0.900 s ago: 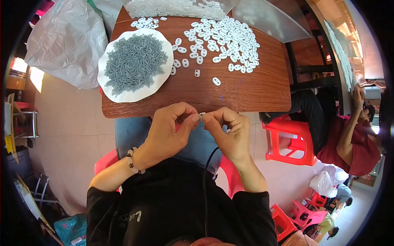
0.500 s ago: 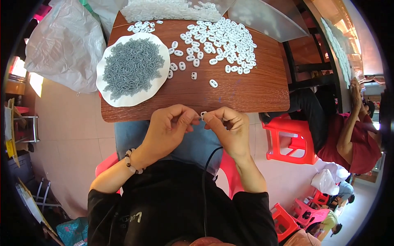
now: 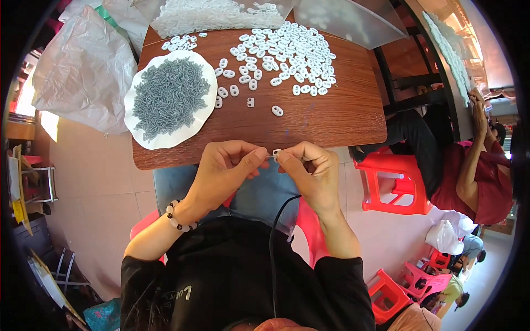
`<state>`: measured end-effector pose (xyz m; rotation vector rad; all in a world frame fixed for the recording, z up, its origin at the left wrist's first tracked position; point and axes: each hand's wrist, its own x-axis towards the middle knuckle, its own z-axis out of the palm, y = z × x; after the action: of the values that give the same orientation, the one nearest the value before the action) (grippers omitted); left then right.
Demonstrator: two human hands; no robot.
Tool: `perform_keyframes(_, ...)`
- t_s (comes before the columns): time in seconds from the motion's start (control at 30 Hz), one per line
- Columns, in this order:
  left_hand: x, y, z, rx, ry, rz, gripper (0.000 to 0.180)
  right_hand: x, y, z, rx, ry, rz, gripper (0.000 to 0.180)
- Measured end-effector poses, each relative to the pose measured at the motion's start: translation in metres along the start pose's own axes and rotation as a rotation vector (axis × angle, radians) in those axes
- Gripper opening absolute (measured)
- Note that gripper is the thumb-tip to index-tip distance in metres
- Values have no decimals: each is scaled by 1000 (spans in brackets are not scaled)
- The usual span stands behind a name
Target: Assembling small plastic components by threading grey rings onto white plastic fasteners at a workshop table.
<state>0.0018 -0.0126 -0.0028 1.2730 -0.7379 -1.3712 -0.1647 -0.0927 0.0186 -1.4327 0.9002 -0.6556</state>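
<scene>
In front of the table edge my two hands meet at the fingertips. My right hand (image 3: 313,175) pinches a small white oval two-hole piece (image 3: 276,151) between thumb and forefinger. My left hand (image 3: 226,175), with a beaded bracelet on its wrist, is closed in a pinch beside it. A thin, pale sliver shows between the left fingertips and the white piece, too small to name. Beyond the hands, a scalloped white plate (image 3: 129,105) holds a heap of small grey spiral-looking pieces (image 3: 171,99). Many matching white two-hole pieces (image 3: 298,52) lie spread over the wooden table (image 3: 348,118).
Translucent bins (image 3: 348,22) stand along the table's far edge, one with a clear heap of pieces (image 3: 215,19). A white plastic sack (image 3: 83,71) bulges at left. A red stool (image 3: 395,185) and a seated person in dark red (image 3: 469,182) are at right.
The view has shifted slightly, so the table things sit further left in the picture. Both hands keep their pinch, and the white piece shows a little more above the right fingertips.
</scene>
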Motion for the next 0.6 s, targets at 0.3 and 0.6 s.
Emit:
perform_keyframes(0.3, -1, -3, 4, -133, -16, -4, 17, 0, 4, 1, -68, -3, -43, 10)
perform_keyframes(0.6, -2, -8, 2, -88, 28, -24, 17, 2, 8, 3, -153, -25, -57, 9)
